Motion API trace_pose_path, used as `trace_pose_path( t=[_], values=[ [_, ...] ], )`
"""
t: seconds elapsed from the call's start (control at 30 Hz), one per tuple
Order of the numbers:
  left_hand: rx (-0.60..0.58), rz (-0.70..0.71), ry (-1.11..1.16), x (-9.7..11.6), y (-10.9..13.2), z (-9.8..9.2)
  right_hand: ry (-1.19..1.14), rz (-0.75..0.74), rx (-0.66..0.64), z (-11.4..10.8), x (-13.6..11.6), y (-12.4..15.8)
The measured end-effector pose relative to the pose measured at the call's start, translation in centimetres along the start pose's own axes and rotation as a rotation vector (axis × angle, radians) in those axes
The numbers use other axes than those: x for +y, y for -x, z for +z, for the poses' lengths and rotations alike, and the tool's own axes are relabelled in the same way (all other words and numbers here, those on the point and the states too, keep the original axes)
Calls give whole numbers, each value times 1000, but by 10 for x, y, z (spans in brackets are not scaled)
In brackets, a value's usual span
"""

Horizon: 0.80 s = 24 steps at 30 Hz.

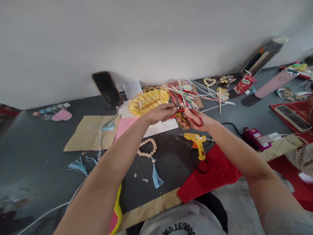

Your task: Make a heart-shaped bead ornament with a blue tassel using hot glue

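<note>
My right hand (186, 120) is wrapped round scissors (198, 120) with red and yellow handles, their dark blades pointing up and to the left. Beside the blades is my left hand (160, 112), its fingers pinched together; anything between them is too small to make out. Below the hands a heart-shaped beaded loop (156, 147) with a blue tassel (156, 176) lies on the dark table. Just right of it rests a yellow hot glue gun (197, 140) with its cord. Behind my left hand stands a yellow woven basket (149, 102) with small pale pieces in it.
A phone (107, 88) leans against the wall. Brown paper (84, 133) and another blue tassel (79, 165) lie left. Packaged sticks, a red spool (187, 88) and a drink carton (245, 84) are behind. A pink bottle (276, 83), purple power adapter (255, 138) and red cloth (212, 173) lie right.
</note>
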<state>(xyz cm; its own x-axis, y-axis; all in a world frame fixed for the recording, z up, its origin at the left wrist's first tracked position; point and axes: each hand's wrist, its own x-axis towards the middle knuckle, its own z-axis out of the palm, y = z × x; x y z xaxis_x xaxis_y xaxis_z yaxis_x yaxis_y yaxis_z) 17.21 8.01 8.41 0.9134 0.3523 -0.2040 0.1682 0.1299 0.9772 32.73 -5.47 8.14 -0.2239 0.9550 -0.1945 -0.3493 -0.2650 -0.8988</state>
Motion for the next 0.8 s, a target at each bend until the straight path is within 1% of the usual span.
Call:
trace_pose_path(
  t=[0.1, 0.23, 0.37, 0.43, 0.53, 0.63, 0.7, 0.8],
  values=[
    [45, 2, -86, 1, -2, 4, 6, 2, 10, -4, 2, 0],
    [85, 35, -101, -1, -3, 8, 20, -15, 4, -9, 4, 0],
    [143, 101, -64, -13, -4, 5, -24, -28, 2, -12, 6, 1],
    [169, 144, -88, -19, -5, 1, -59, -21, 9, -12, 6, 1],
    [188, 202, -193, -26, -7, -2, -102, -17, -2, -12, 7, 1],
    [205, 252, -293, -28, -9, -2, -124, 4, -13, -10, 7, -1],
    [229, 289, -366, -28, -12, -1, -144, 8, 7, -8, 5, -3],
    [278, 355, -507, -29, -16, 0, -155, 6, 77, -5, 0, -8]
  ],
)
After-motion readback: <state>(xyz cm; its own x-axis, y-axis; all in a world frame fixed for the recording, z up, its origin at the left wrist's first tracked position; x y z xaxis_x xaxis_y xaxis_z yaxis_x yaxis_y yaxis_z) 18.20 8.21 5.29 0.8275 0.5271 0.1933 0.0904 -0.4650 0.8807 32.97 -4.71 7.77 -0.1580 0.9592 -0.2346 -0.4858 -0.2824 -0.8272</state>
